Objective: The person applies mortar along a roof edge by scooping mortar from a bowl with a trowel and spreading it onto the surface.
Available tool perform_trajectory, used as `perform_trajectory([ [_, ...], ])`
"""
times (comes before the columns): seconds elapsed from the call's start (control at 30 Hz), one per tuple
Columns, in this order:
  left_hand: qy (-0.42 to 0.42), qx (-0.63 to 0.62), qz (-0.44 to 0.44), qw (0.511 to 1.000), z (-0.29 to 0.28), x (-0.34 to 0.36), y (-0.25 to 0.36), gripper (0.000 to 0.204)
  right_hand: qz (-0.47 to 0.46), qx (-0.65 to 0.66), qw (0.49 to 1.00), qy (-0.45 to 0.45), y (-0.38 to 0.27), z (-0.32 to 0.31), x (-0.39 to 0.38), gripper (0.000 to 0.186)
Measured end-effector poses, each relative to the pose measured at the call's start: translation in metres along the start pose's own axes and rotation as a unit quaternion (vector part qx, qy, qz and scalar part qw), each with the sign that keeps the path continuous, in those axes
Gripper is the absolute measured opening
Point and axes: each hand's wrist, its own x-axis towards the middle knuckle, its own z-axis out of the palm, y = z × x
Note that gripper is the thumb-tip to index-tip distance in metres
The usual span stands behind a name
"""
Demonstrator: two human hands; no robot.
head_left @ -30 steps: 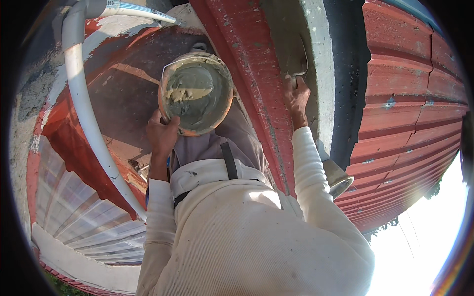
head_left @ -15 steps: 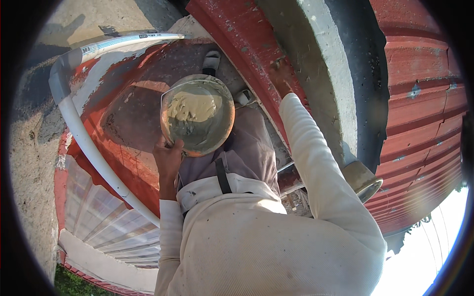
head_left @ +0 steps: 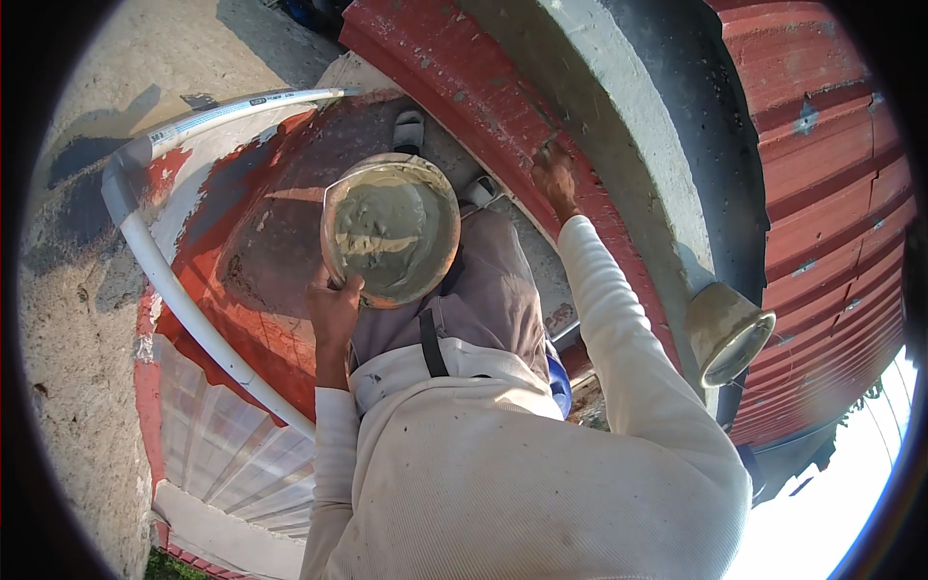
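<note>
My left hand (head_left: 334, 311) grips the near rim of a round, mortar-smeared bucket (head_left: 451, 232), thumb over the edge. Wet grey mortar (head_left: 387, 227) fills much of it, with a strip of sunlight across the surface. The bucket is in front of my thighs, its mouth facing up. My right arm reaches forward and right, and my right hand (head_left: 554, 179) is over the red metal sheet (head_left: 474, 72) beside the plastered wall. Its fingers are curled in, with something greyish at their tips that is too small to name.
A second mortar-stained bucket (head_left: 730, 333) rests tilted on the grey wall ledge (head_left: 667, 184) at right. Beyond it lie a black strip (head_left: 701, 126) and red corrugated sheeting (head_left: 822, 213). A bent white pipe (head_left: 184, 290) curves along the left. My sandalled foot (head_left: 409, 129) stands on the concrete.
My right hand has drawn slightly back toward me along the red sheet. The left hand keeps hold of the bucket. The view has shifted, and more of the second bucket shows.
</note>
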Motion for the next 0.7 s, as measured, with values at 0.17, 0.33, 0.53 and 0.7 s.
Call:
perform_trajectory([
  [0.17,0.0,0.056,0.005,0.998,0.002,-0.006,0.007,0.033,-0.051,-0.036,0.997,0.049,0.017,-0.016,0.003,0.023],
  [0.33,0.027,-0.018,0.016,0.999,0.0,-0.007,-0.016,0.035,0.006,0.047,0.998,0.032,-0.014,-0.08,-0.036,0.028],
  [0.53,0.037,-0.009,0.023,0.999,0.003,-0.009,-0.02,0.038,-0.029,-0.026,0.999,0.021,0.011,-0.081,-0.051,0.028],
  [0.7,0.019,0.048,0.014,0.999,0.017,-0.011,0.001,0.04,-0.066,-0.025,0.996,0.047,0.105,-0.046,-0.031,0.024],
])
